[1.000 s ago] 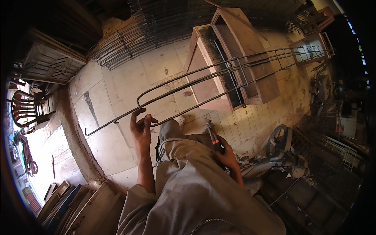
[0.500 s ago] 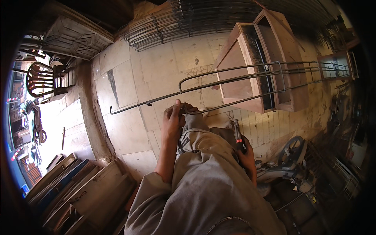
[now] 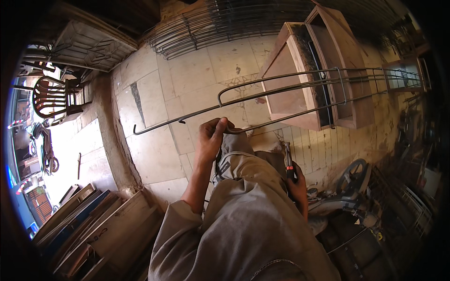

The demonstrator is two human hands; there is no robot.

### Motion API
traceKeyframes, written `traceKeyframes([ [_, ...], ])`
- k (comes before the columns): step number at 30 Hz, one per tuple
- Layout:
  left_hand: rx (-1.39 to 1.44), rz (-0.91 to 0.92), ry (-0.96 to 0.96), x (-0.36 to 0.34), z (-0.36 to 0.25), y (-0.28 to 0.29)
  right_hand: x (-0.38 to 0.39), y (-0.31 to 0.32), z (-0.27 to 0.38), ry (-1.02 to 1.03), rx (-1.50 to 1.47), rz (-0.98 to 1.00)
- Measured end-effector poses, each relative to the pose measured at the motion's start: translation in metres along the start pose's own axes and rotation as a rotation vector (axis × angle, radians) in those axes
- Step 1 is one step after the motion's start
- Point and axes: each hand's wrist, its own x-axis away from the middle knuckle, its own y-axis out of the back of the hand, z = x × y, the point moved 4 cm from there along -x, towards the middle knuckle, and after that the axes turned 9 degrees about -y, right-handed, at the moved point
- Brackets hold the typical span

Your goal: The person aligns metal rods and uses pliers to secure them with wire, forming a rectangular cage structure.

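A long cage of steel reinforcing bars [image 3: 276,86], with hooked ends, stretches from the left of centre to the far right. Its bars are joined by thin cross ties. My left hand [image 3: 211,135] is closed, thumb and fingers pinching the bent end of the nearest bar [image 3: 241,130]. Low on the right, beside my leg, my right hand [image 3: 297,187] is wrapped round the handles of metal pincers [image 3: 288,157] with red and black grips. The jaws point up and away from me. Some of the right fingers are hidden behind the handles.
Beyond the bars stands a wooden cabinet frame [image 3: 311,79]. More bars [image 3: 197,33] lie stacked along the far side. Boards [image 3: 101,229] lean at lower left, near a raised sill [image 3: 110,136] and a chair [image 3: 51,97]. A scooter-like machine [image 3: 344,201] stands at right.
My left hand has shifted slightly right, and its thumb now presses on the bar's bent end. The bars have swung a little. My right hand still grips the pincers.
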Motion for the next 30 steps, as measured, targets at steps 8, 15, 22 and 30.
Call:
traceKeyframes([
  [8, 0.017, 0.034, 0.066, -0.003, -0.011, 0.0, 0.001, 0.0, -0.009, -0.004, 0.016, -0.005],
  [15, 0.075, 0.1, -0.009, 0.004, -0.01, -0.005, -0.002, 0.009, -0.002, -0.013, -0.014, -0.019],
  [22, 0.098, 0.078, -0.001, 0.003, -0.001, -0.001, -0.008, 0.008, 0.003, -0.087, -0.074, 0.006],
  [30, 0.103, 0.106, -0.024, 0.0, -0.004, -0.009, -0.012, 0.001, -0.025, -0.044, -0.063, -0.008],
])
